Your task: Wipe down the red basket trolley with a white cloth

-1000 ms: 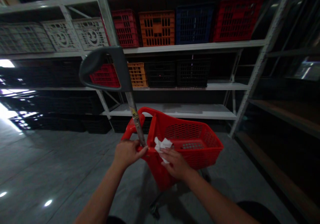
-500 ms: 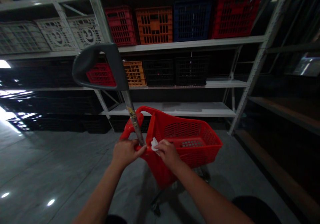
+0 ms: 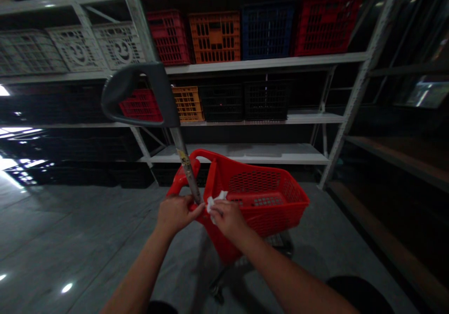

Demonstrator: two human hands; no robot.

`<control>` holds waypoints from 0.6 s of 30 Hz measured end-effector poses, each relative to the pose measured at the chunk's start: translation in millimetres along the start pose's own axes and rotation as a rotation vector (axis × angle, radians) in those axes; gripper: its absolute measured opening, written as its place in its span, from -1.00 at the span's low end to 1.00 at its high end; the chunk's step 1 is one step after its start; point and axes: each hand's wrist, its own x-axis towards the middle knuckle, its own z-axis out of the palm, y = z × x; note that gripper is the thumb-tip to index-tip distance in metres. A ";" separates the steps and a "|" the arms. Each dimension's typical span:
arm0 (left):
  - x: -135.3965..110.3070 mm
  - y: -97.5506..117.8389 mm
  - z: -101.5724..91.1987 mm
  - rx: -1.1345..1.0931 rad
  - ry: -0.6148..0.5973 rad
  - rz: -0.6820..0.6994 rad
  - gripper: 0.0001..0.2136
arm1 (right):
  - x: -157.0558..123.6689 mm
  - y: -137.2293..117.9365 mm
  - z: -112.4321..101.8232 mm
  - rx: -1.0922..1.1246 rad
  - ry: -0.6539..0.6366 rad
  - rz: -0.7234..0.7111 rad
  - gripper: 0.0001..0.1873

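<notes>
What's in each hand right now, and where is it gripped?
The right hand pinches a crumpled white wipe by its near part. The left hand grips the red cart at its handle end, beside the metal pole's foot.

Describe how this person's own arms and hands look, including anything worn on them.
The left hand and right hand are ungloved, with no rings visible. The left forearm and right forearm are bare, with no sleeve, watch or bracelet showing. The picture is too dim for finer markings.
</notes>
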 end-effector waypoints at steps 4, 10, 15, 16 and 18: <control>0.6 -0.8 -0.5 0.002 -0.013 0.004 -0.43 | 12.6 -2.1 10.6 -0.026 0.025 0.047 -0.83; 1.2 -0.4 0.8 -0.005 -0.007 -0.012 -0.43 | 3.8 15.3 0.8 0.023 0.000 0.066 -0.77; 4.4 -4.0 1.4 -0.010 -0.031 -0.020 -0.42 | 6.6 26.5 -4.2 -0.049 -0.020 0.105 -0.81; 5.1 -5.3 1.6 -0.008 -0.033 -0.018 -0.42 | 3.3 33.7 -9.9 -0.086 -0.022 0.137 -0.80; 6.3 -7.7 2.2 -0.009 -0.029 -0.011 -0.44 | -11.2 55.8 -30.1 -0.166 -0.007 0.209 -0.80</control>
